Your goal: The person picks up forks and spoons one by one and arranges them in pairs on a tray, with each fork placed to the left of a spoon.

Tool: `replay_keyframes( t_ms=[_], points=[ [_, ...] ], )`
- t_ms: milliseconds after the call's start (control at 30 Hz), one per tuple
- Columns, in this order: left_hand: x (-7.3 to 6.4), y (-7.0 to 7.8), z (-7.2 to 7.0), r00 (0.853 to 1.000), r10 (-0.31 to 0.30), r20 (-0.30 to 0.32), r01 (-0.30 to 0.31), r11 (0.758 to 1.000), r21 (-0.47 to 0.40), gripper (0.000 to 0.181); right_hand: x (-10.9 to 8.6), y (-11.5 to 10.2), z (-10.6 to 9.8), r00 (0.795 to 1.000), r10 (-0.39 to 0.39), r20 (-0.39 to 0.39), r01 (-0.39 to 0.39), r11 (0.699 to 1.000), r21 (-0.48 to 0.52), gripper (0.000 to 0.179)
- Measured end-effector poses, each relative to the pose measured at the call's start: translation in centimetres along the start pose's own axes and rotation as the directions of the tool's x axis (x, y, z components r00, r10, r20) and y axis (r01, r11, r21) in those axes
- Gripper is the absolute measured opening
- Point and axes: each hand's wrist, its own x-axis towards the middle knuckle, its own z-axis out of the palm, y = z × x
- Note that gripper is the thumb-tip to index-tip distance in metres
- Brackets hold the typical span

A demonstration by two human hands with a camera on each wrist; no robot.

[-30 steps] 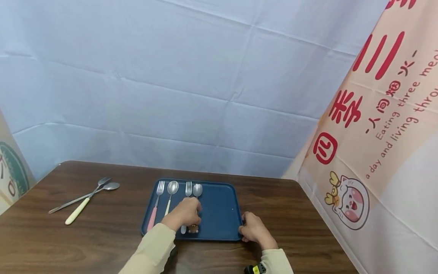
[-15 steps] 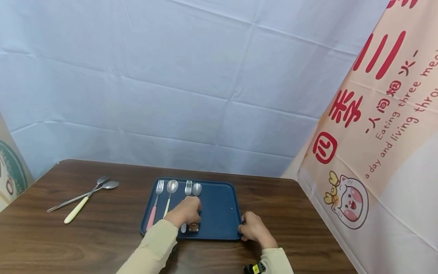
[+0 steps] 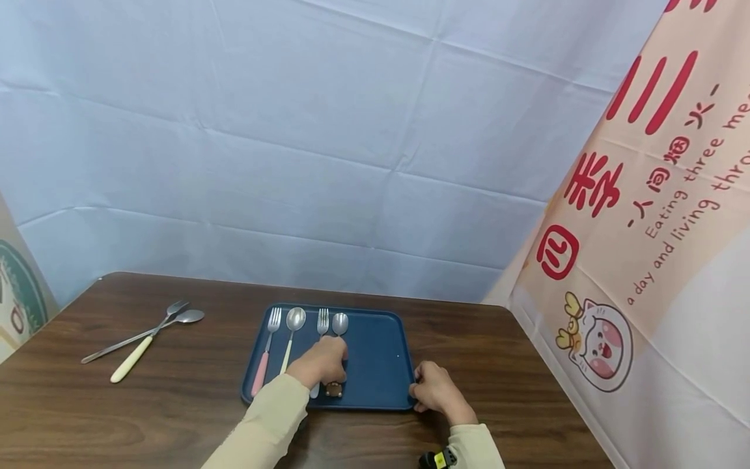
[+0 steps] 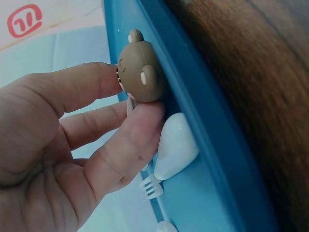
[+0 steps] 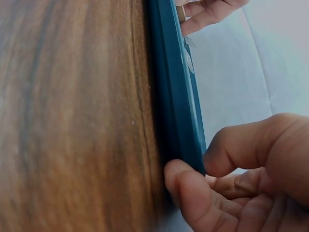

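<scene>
My left hand (image 3: pixel 321 362) is over the blue tray (image 3: pixel 375 365), thumb and fingers pinching a spoon (image 3: pixel 340 321) whose handle ends in a brown bear head (image 4: pixel 140 72). Part of that handle is hidden under the hand in the head view. Just left of it lies a fork (image 3: pixel 323 319) with a white handle end (image 4: pixel 177 145). Farther left in the tray are a yellow-handled spoon (image 3: pixel 295 319) and a pink-handled fork (image 3: pixel 260 373). At the tray's near right corner, my right hand (image 3: pixel 435 389) grips the rim (image 5: pixel 181 92) between thumb and fingers.
On the wooden table (image 3: pixel 193 410), left of the tray, a yellow-handled fork (image 3: pixel 131 360) crosses a metal spoon (image 3: pixel 190 317). Pale cloth (image 3: pixel 293 163) hangs behind the table, and a printed cloth (image 3: pixel 650 260) hangs along the right side.
The bear-handled spoon has shifted slightly right in the tray with my left hand, widening its gap from the white-handled fork. My right hand stays at the tray corner.
</scene>
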Motion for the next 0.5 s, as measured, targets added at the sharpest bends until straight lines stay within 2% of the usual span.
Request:
replay_keyframes(
  t_ms=[233, 500],
  points=[
    [0.19, 0.09, 0.13, 1.000, 0.001, -0.003, -0.001, 0.999, 0.034, 0.042, 0.08, 0.08, 0.09, 1.000, -0.006, -0.004, 0.006, 1.000, -0.009, 0.010],
    [0.10, 0.21, 0.13, 1.000, 0.014, -0.012, -0.014, 1.000, 0.018, 0.045, 0.04, 0.05, 0.08, 1.000, -0.001, -0.001, 0.001, 1.000, -0.003, 0.012]
  ],
)
